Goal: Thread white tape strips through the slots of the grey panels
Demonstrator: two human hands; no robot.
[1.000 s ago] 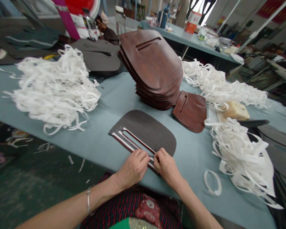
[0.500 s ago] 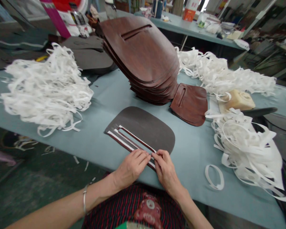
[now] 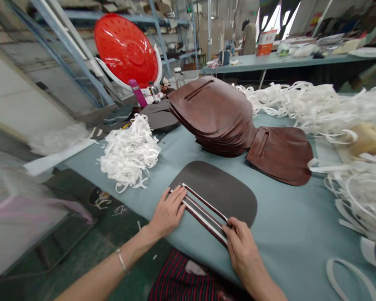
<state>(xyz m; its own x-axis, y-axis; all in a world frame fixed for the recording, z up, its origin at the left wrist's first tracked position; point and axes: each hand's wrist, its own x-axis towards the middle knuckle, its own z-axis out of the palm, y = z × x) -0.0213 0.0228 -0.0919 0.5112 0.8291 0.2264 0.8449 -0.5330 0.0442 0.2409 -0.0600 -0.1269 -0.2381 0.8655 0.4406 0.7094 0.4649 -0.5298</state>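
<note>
A dark grey leather piece (image 3: 219,184) with a rounded far edge lies back side up on the table before me. Along its near edge run folded brown borders, white strips (image 3: 203,216) and a long narrow slot. My left hand (image 3: 167,211) rests on the left end of the slot, fingers stretched out flat. At the right end, my right hand (image 3: 242,246) has its thumb and fingers closed on the piece's edge beside the slot. Beyond it stands a tall stack of brown leather pieces (image 3: 216,108), with a smaller brown stack (image 3: 282,154) to its right.
White strips are heaped at the left (image 3: 131,150) and right (image 3: 363,196). A loose strip loop (image 3: 347,271) lies at the near right of the blue-green table (image 3: 288,234). A red basin (image 3: 128,50) stands behind, and another table (image 3: 250,62) farther back.
My hands were close together near the slot's right part. Now my left hand has moved to its left end, and my right hand is at the right end. The view has turned left and up.
</note>
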